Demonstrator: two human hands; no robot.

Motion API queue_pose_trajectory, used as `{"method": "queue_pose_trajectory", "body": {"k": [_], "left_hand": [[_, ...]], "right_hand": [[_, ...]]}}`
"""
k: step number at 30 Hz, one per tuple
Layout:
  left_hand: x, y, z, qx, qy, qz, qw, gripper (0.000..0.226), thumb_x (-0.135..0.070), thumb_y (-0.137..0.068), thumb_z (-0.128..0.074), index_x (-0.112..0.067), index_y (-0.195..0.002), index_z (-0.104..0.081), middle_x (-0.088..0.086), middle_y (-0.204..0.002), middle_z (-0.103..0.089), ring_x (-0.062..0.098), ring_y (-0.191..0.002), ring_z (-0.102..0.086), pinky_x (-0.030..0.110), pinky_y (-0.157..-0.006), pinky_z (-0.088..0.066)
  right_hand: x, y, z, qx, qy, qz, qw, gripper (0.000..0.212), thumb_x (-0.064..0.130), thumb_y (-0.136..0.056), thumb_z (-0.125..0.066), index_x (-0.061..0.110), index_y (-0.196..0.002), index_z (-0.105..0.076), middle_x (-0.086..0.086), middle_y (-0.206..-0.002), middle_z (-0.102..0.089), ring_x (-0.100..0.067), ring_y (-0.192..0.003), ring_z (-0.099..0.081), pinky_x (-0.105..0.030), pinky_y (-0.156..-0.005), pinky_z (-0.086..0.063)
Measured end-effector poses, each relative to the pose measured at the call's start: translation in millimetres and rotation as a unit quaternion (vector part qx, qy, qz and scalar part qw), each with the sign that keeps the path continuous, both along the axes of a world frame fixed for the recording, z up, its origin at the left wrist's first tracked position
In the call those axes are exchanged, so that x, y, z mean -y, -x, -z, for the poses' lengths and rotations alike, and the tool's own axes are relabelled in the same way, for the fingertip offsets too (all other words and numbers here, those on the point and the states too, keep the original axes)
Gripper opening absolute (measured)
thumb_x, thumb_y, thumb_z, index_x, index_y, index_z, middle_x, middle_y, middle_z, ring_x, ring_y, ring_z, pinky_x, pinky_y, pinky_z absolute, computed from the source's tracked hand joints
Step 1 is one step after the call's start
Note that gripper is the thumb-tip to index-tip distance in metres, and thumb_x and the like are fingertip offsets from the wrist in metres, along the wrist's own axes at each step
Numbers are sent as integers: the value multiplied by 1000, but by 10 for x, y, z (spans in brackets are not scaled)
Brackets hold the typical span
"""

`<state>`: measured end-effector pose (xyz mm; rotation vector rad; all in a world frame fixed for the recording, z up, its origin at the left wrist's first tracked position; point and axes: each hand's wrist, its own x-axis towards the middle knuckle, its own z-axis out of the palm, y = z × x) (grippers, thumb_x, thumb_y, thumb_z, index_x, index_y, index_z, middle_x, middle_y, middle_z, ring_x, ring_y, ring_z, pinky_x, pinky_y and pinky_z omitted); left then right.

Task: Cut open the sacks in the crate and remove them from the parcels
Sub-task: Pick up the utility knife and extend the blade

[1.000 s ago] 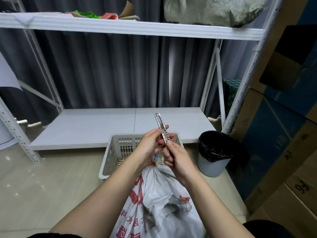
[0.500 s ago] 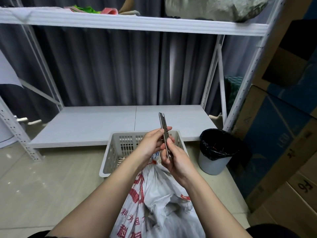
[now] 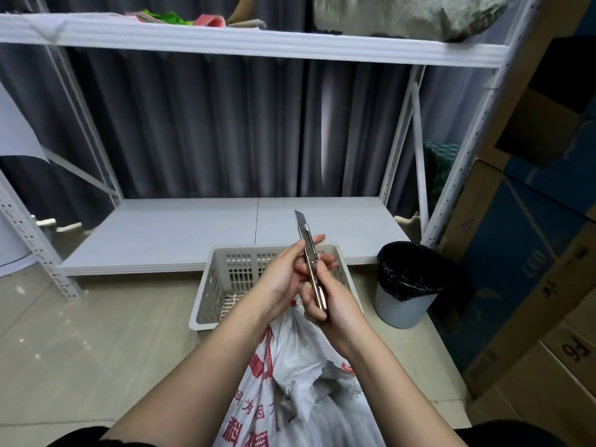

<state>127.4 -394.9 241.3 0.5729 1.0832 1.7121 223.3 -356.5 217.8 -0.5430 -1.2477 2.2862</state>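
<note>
Hands (image 3: 317,287) clamp fingers (image 3: 292,253) on a knife (image 3: 309,259), blade out, above the crate (image 3: 211,285); the white sack (image 3: 300,382) before it looks uncut, parcels unseen.

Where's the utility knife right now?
Centre of the head view: the utility knife is held upright by both hands, left hand and right hand, above the white crate, blade pointing up.

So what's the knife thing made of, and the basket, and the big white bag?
The utility knife looks like bare metal: its body is silvery and shiny, with a grey blade tip. The crate looks like hard plastic, off-white and matte, with moulded grid holes. The sack seems woven plastic cloth: thin, crinkled, frayed where torn, printed in red.
</note>
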Motion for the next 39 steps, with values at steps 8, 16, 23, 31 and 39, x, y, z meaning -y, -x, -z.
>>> {"method": "queue_pose_trajectory", "body": {"k": [8, 16, 23, 31, 39], "left_hand": [[63, 35, -4, 4, 24, 30, 999, 37, -24, -102, -30, -9, -126, -55, 10, -93, -62, 7, -56, -66, 16, -47, -49], [81, 38, 4, -75, 22, 21, 997, 34, -25, -102, -33, -14, -119, -61, 10, -95, -70, 4, -49, -43, 17, -53, -44], [165, -15, -4, -67, -17, 32, 997, 34, -27, -101, -35, -17, -121, -61, 8, -98, -72, 18, -96, -69, 23, -62, -40], [221, 1, 52, -103, 8, 68, 992, 33, -31, -98, -42, -16, -117, -64, 16, -111, -69, 17, -57, -55, 17, -49, -47], [130, 10, 148, -70, 24, -6, 997, 35, -34, -98, -41, -16, -99, -71, 9, -97, -74, 28, -93, -58, 31, -70, -43]], "right_hand": [[-88, -51, -118, 66, -34, -34, 997, 27, 22, -102, -37, 8, -91, -58, 5, -51, -41, -2, -36, -26, -13, -34, -22], [12, -24, -15, 67, -91, 54, 992, 34, 31, -101, -39, 12, -78, -53, 4, -44, -42, -1, -31, -21, -13, -35, -13], [121, -40, -13, 49, -24, 51, 997, 43, 44, -97, -43, 16, -67, -53, 1, -44, -41, -2, -30, -21, -13, -35, -10], [131, -92, -6, 88, 14, 27, 996, 58, 63, -89, -40, 16, -55, -43, 3, -38, -26, -5, -30, -19, -13, -30, -15], [102, -81, 50, -56, 115, -64, 990, 42, 38, -99, -31, 6, -105, -58, -7, -61, -51, -5, -30, -28, -11, -31, -21]]}}
